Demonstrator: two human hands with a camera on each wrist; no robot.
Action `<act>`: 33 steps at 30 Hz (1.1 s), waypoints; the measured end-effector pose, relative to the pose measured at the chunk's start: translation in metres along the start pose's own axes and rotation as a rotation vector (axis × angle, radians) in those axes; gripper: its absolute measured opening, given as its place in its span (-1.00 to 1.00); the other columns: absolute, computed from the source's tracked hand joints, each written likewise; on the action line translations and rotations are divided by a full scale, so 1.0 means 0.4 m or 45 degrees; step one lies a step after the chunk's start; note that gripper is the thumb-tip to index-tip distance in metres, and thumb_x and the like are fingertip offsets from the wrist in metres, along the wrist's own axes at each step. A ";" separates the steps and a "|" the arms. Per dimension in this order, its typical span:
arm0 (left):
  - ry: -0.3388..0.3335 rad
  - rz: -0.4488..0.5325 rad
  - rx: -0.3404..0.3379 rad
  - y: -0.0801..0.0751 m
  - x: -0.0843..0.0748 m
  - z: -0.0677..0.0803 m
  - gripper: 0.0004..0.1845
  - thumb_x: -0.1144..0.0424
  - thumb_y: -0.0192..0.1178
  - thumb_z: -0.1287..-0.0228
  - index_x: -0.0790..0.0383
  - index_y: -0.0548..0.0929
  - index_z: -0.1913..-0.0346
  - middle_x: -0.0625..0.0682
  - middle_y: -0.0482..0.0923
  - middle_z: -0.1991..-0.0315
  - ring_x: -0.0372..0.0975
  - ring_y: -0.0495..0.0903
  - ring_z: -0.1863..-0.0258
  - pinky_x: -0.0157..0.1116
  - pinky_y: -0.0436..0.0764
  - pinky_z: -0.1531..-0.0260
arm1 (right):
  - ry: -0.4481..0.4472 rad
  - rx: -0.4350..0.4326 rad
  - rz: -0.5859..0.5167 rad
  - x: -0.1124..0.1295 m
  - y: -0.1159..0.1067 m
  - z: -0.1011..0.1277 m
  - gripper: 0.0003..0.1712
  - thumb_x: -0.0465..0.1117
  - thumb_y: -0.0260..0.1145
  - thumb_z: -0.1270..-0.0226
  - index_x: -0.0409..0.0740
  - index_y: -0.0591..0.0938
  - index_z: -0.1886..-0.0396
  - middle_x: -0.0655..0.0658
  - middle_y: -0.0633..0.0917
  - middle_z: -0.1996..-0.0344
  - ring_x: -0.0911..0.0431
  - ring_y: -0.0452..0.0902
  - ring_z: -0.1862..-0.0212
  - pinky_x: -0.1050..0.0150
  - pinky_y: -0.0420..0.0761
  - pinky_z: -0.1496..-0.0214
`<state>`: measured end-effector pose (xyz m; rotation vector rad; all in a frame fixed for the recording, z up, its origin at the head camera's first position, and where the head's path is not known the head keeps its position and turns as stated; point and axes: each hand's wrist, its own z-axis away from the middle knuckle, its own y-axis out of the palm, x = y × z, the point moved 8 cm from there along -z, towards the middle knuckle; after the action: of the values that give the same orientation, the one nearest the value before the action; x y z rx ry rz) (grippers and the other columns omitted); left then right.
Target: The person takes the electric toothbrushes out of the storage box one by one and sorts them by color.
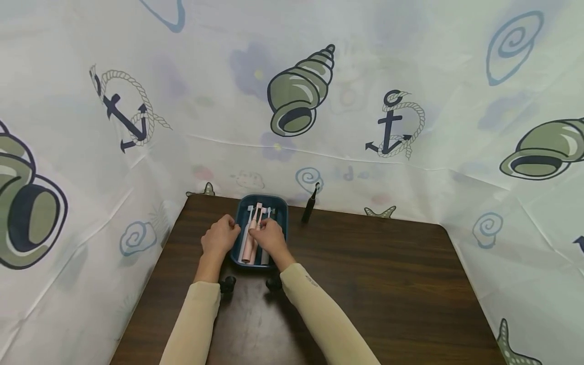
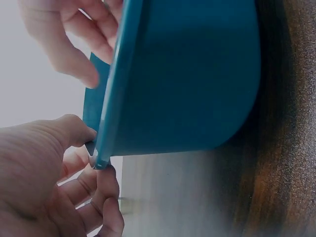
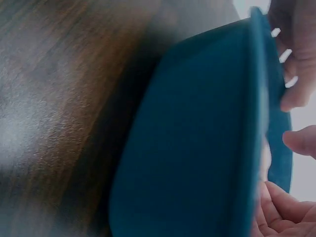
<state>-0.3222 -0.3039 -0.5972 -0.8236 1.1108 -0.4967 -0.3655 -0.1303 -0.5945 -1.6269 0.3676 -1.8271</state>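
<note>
My left hand [image 1: 221, 236] rests w/ fingers curled on the left rim of the dark teal plastic tray [image 1: 280, 207], which sits at the far-left part of the dark brown wood-grain table [image 1: 374, 284]. My right hand [image 1: 270, 237] is inside the tray, fingers bent over the pink electric toothbrush [image 1: 249, 243]; can't tell if it's actually gripped. I'd judge I'm sorting brushes in the tray; next move prob. needs a firm pinch on the pink handle w/ the tray steadied. Head view alone shows the tray's contents plus a black slim brush [image 1: 309, 207] just beside it. Wrist views show only the tray's outer wall [image 2: 187, 74] and fingertips [image 2: 79, 131] at the rim.
</note>
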 end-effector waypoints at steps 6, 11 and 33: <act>-0.015 0.011 -0.009 -0.001 0.004 0.000 -0.64 0.02 0.10 -0.63 0.17 0.58 -0.24 0.22 0.74 -0.02 0.14 0.70 0.12 0.24 0.54 -0.04 | 0.050 0.010 0.055 -0.009 0.021 -0.004 -0.46 0.01 0.47 -0.46 -0.26 0.65 -0.24 -0.17 0.74 -0.01 0.09 0.63 0.22 0.19 0.66 0.19; -0.019 0.034 -0.022 -0.004 0.008 0.001 -0.63 0.01 0.12 -0.63 0.17 0.59 -0.25 0.23 0.74 -0.03 0.14 0.71 0.13 0.25 0.54 -0.02 | 0.046 0.002 0.095 -0.001 0.025 -0.013 -0.64 0.02 0.48 -0.41 -0.18 0.67 0.12 -0.06 0.61 0.32 0.13 0.44 0.44 0.25 0.42 0.41; -0.002 0.094 -0.010 0.007 0.011 0.003 -0.69 0.00 0.11 -0.63 0.13 0.57 -0.15 0.18 0.70 0.06 0.09 0.65 0.21 0.20 0.52 0.05 | 0.111 0.032 0.308 0.019 0.069 -0.020 -0.53 0.15 0.39 -0.50 -0.13 0.59 -0.06 -0.07 0.65 0.38 -0.01 0.58 0.39 -0.04 0.54 0.22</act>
<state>-0.3195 -0.3050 -0.6017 -0.7871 1.1380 -0.4304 -0.3654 -0.1573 -0.6070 -1.4213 0.5533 -1.7146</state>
